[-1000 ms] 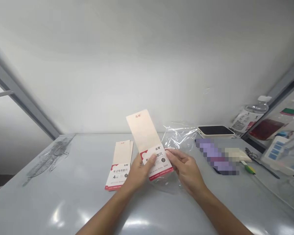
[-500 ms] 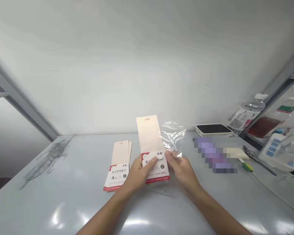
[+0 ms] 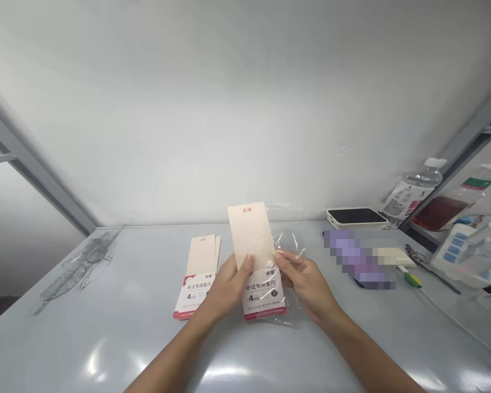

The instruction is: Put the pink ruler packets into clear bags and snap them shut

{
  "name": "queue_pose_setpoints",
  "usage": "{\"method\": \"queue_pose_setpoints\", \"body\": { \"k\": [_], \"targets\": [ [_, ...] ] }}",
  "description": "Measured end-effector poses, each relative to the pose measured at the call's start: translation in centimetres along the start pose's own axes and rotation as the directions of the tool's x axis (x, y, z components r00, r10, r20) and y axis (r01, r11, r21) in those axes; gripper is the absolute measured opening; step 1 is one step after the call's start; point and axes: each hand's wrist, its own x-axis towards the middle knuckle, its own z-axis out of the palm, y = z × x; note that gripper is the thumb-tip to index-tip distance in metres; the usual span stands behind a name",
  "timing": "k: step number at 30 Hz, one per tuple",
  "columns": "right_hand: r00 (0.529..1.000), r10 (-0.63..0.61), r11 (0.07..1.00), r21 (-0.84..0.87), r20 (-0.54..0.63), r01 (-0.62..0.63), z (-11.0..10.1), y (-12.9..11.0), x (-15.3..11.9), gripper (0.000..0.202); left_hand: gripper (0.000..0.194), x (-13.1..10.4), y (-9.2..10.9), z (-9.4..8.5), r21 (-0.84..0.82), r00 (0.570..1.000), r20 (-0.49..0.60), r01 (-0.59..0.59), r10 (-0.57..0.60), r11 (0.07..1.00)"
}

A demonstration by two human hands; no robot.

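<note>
My left hand (image 3: 229, 284) is closed on a cream cardboard packaging card (image 3: 250, 232), with the thumb on its front. The card tilts slightly, and its lower part is white with printed text and a red band. My right hand (image 3: 305, 278) pinches a clear plastic bag (image 3: 289, 243) at the card's right edge. Film lies over part of the card, but I cannot tell how far the card sits inside the bag. Left of my hands, a stack of similar cards (image 3: 200, 256) lies on the table, partly covered by my left wrist.
Clear flat plastic pieces marked like rulers (image 3: 82, 267) lie at the left. On the right are a phone (image 3: 355, 216), a blurred purple item (image 3: 354, 259), a green-and-yellow cable (image 3: 412, 279), a bottle (image 3: 413, 188) and a white power strip (image 3: 460, 248). A white wall (image 3: 229, 120) rises behind.
The card has moved slightly down, and my left thumb has shifted higher on it relative to the print. The clear bag has dropped lower and now overlaps the card's right side.
</note>
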Motion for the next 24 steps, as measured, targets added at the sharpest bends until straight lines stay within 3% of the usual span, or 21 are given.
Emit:
{"method": "queue_pose_setpoints", "body": {
  "k": [4, 14, 24],
  "targets": [
    [1.000, -0.014, 1.000, 0.002, 0.022, 0.014, 0.1, -0.1, -0.2, 0.041, 0.039, 0.4, -0.6, 0.0, 0.062, 0.992, -0.121, -0.035, 0.043, 0.997],
    [1.000, 0.015, 0.999, -0.031, -0.028, -0.016, 0.0, -0.1, 0.0, 0.049, 0.035, 0.5, -0.3, -1.2, 0.306, 0.995, -0.076, -0.043, 0.069, 0.951],
    [0.992, 0.015, 1.000, 0.028, -0.126, -0.011, 0.1, 0.2, 0.0, 0.051, 0.036, 0.2, 0.6, -1.4, 0.180, 0.999, -0.001, -0.034, 0.035, 0.983]
  ]
}}
